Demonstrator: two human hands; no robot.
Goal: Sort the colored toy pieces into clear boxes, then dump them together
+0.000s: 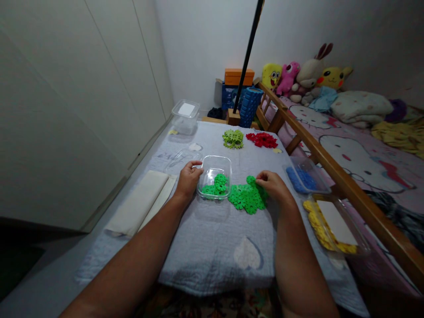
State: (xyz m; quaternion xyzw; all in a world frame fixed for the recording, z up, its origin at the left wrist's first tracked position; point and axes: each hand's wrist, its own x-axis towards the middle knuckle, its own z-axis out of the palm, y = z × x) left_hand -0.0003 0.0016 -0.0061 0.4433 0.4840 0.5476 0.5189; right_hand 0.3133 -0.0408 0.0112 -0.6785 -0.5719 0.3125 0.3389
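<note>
My left hand (190, 179) grips the left rim of a clear plastic container (228, 170), thumb and finger closed on its edge. Several bright green snowflake discs (220, 182) lie inside the container, toward its near side. Just to its right, a pile of the same green discs (247, 198) rests on the cloth. My right hand (270, 182) is above the right part of that pile, its thumb and fingertips pinching one green snowflake disc (251, 179). Part of the pile is hidden behind the right hand.
Yellow-green discs (233, 138) and red discs (263, 140) lie farther back. Tubs of blue pieces (301, 179) and yellow pieces (318, 225) stand at the right beside the bed rail (318, 154). Left are a folded cloth (141, 201), a clear lid (180, 161) and a lidded container (185, 123).
</note>
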